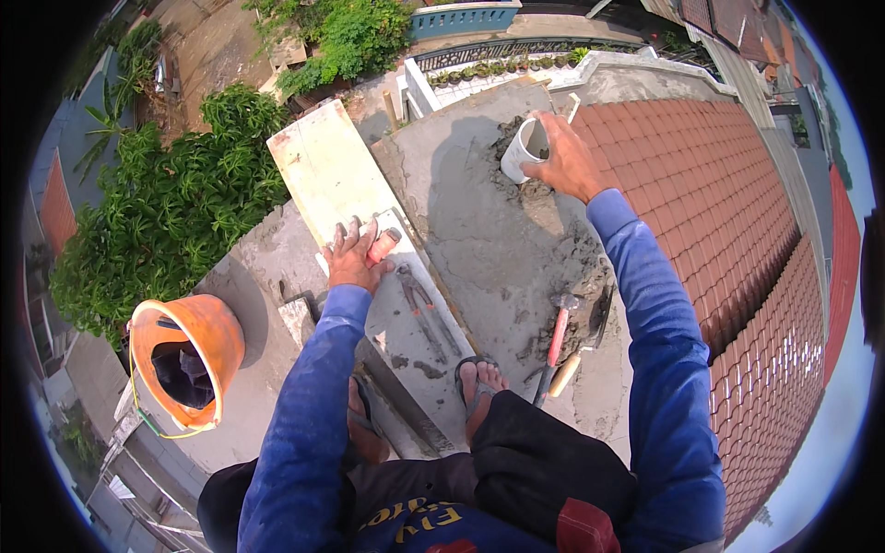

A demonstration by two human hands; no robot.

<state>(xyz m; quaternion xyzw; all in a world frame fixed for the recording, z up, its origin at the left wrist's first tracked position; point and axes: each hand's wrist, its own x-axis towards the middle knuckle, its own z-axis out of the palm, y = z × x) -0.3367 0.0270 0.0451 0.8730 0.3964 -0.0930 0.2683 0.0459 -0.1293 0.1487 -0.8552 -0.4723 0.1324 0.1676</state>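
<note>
My right hand (564, 158) is closed round the rim of a short white plastic pipe (516, 164), which stands in a ring of wet mortar on the grey concrete slab. My left hand (350, 262) lies with its fingers spread on a pale board (323, 157). Between its thumb and forefinger sits a small orange-red cylindrical piece (383, 244); whether the hand grips it I cannot tell. Just below that hand, a pair of pincers (424, 309) rests on a grey-white plank. A red-handled hammer (559, 336) and a wooden-handled trowel (566, 370) lie beside loose mortar (576, 263) on the right.
On the left stands an orange bucket (230, 336) with dark items inside. A brown tiled roof (687, 175) slopes along the right. Beyond the slab's left edge are leafy trees (184, 184) and lower ground. My sandalled feet (481, 380) are close to the plank.
</note>
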